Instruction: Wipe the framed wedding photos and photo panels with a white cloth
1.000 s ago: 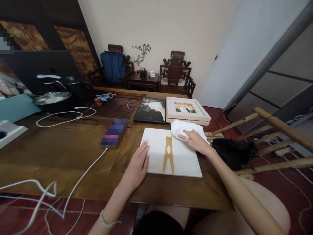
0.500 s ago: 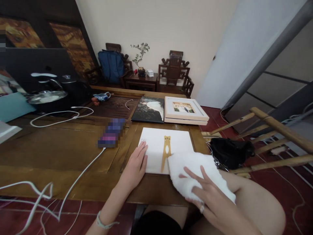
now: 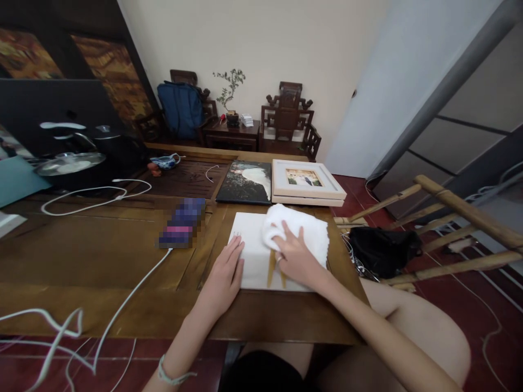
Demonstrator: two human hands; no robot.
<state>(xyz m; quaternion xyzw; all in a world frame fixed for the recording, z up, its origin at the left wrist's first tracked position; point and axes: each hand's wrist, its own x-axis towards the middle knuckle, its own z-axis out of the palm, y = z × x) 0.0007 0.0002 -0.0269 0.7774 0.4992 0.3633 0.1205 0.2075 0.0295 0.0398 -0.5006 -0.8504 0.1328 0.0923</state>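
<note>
A flat white square album or box (image 3: 255,275) lies on the wooden table near its front edge. My left hand (image 3: 229,261) rests flat on its left side, fingers stretched out and holding nothing. On the upper right of the white square, my right hand (image 3: 297,256) presses a fluffy white towel (image 3: 312,231), gripping its folded edge. The gold, bear-topped emblem (image 3: 271,269) in the square's middle shows only its lower legs; towel and hand cover the rest.
Behind the white square lie a dark photo panel (image 3: 245,182) and a boxed picture frame (image 3: 308,182). A phone (image 3: 182,223) with a white cable (image 3: 134,296) is to the left. A pan (image 3: 71,163) stands far left, a bamboo chair (image 3: 457,212) on the right.
My right hand has carried the towel from the near right corner up and left onto the white square, covering most of the gold emblem. My left hand stays on the left side.
</note>
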